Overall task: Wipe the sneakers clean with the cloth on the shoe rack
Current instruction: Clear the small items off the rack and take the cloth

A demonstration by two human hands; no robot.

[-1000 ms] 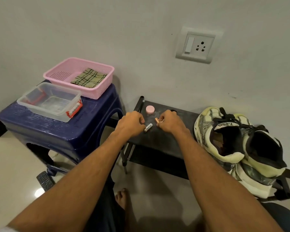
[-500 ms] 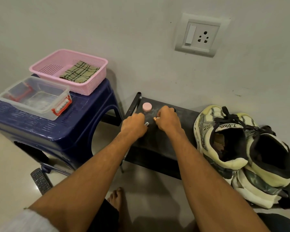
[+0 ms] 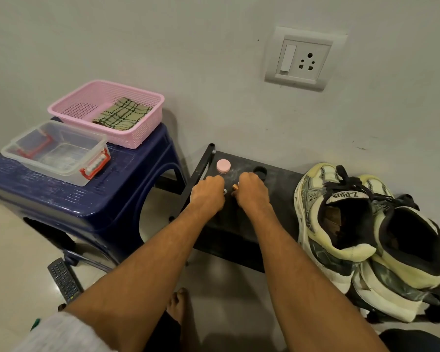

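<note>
**Sneakers wait while small clutter is cleared from the rack**

Sneakers [image 3: 361, 237] sit stacked at the right end of the shoe rack [image 3: 239, 235], untouched. From the left, I see a blue stool [image 3: 92, 199] carrying a clear box [image 3: 54, 151] and a pink basket [image 3: 107, 110] with the checked cloth [image 3: 122, 113] folded inside, well apart from the shoes. My left hand [image 3: 207, 194] is curled over a small white item, the right hand [image 3: 252, 191] pinching a copper-coloured piece; how firmly, I cannot tell. A pink cap [image 3: 223, 165] lies just beyond. I judge I'm clearing wiping space first.
</note>
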